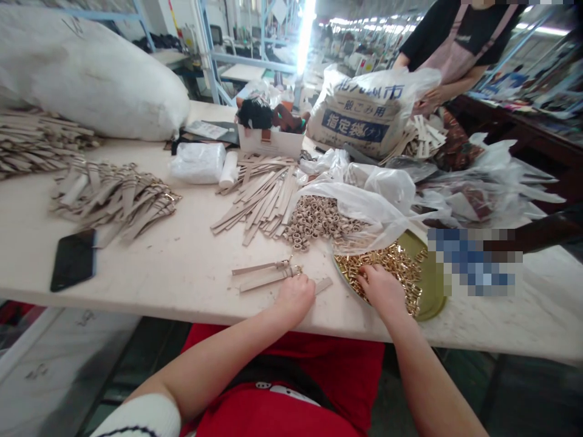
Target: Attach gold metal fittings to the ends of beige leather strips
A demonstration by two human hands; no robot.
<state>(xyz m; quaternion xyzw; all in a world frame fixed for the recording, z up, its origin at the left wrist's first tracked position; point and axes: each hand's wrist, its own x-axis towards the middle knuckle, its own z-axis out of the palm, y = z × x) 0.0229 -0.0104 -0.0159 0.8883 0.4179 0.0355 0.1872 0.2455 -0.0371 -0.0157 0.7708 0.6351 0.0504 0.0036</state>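
Note:
My left hand [295,300] is closed at the table's front edge on a beige strap [324,285], whose end sticks out to the right. Two more straps, one of them a lower strap [264,281], lie just left of these fingers, with small gold metal parts at their right ends. My right hand [382,288] reaches into a round, olive-gold tray [435,300], its fingers bent together among many small gold buckles [405,270]. What its fingertips hold is too small to make out. Small beige loops [314,218] lie heaped behind the tray, partly in a clear plastic bag [378,227].
Loose straps [262,200] lie behind the loops; a bundle of straps with buckles [118,194] is at left, near a black phone [73,260]. Farther back are a white box [271,142], a printed sack [364,112] and a large white bag [100,79]. Another person [455,48] stands at back right.

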